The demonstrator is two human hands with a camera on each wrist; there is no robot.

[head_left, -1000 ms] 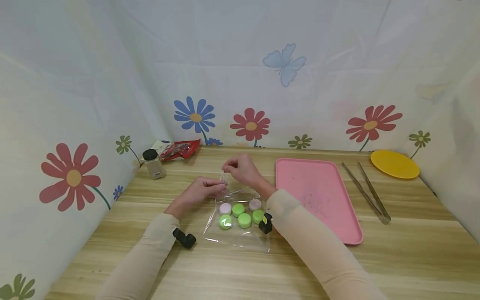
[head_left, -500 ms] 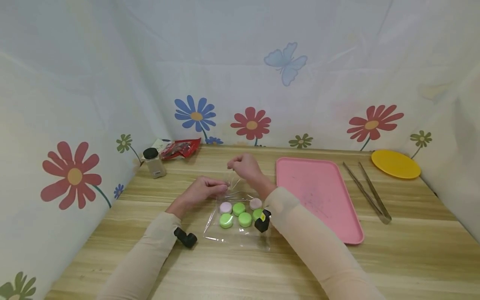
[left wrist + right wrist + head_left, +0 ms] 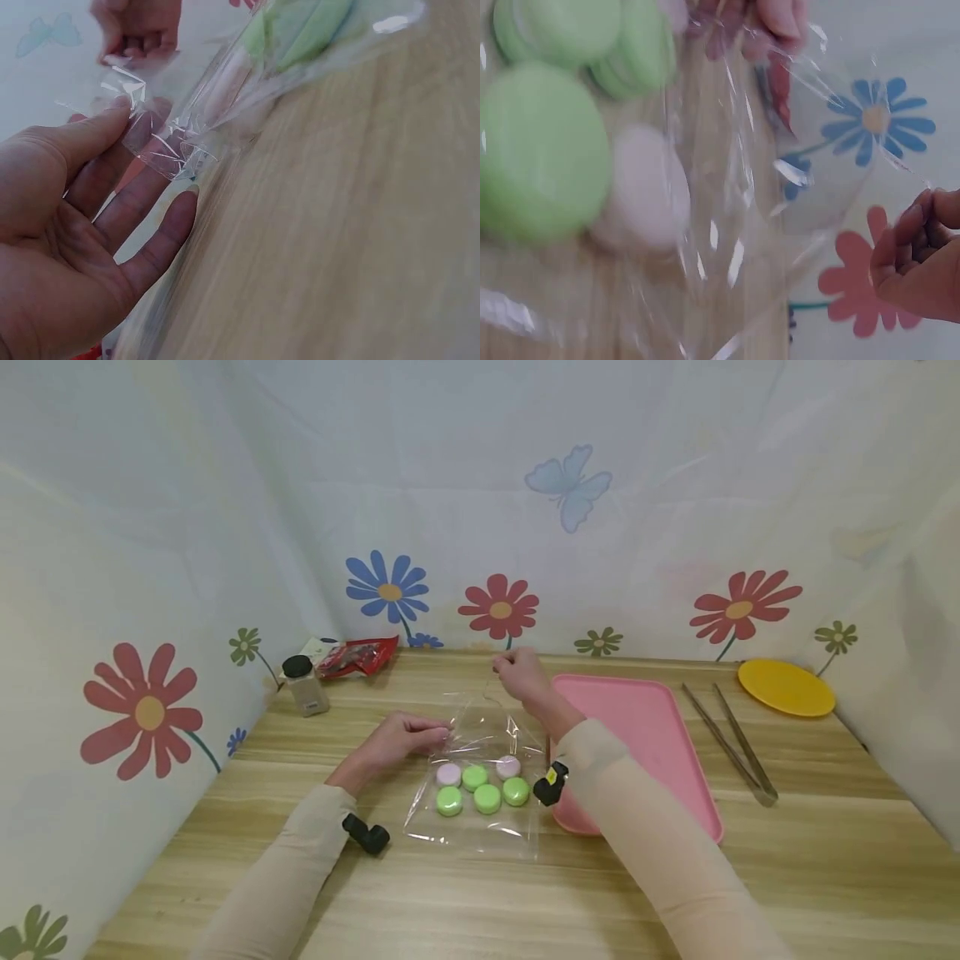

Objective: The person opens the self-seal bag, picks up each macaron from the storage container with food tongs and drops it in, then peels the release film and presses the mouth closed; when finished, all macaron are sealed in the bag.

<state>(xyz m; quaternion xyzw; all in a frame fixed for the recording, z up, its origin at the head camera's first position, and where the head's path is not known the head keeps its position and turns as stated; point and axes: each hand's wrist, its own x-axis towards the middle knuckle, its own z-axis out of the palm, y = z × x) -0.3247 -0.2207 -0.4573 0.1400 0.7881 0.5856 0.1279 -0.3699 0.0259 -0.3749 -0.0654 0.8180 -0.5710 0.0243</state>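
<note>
A clear plastic bag (image 3: 480,838) lies on the wooden table with several macarons inside, light green (image 3: 487,798) and pale pink (image 3: 449,775). My left hand (image 3: 405,740) pinches the upper left of the bag between thumb and fingers; the left wrist view shows crinkled film (image 3: 161,146) there, the other fingers spread loosely. Up and to the right, my right hand (image 3: 525,678) pinches a thin clear strip (image 3: 489,692) that runs down to the bag's mouth. In the right wrist view, the right fingers (image 3: 911,240) are curled and film stretches toward their tips.
A pink tray (image 3: 690,777) lies under and beside my right forearm. Metal tongs (image 3: 735,735) and a yellow plate (image 3: 786,687) are farther right. At the back left stand a black-capped jar (image 3: 305,689) and a red packet (image 3: 360,657).
My right hand has moved up and to the right, drawing the strip away from the left hand. The left hand stays nearly in place, and the macarons have barely moved.
</note>
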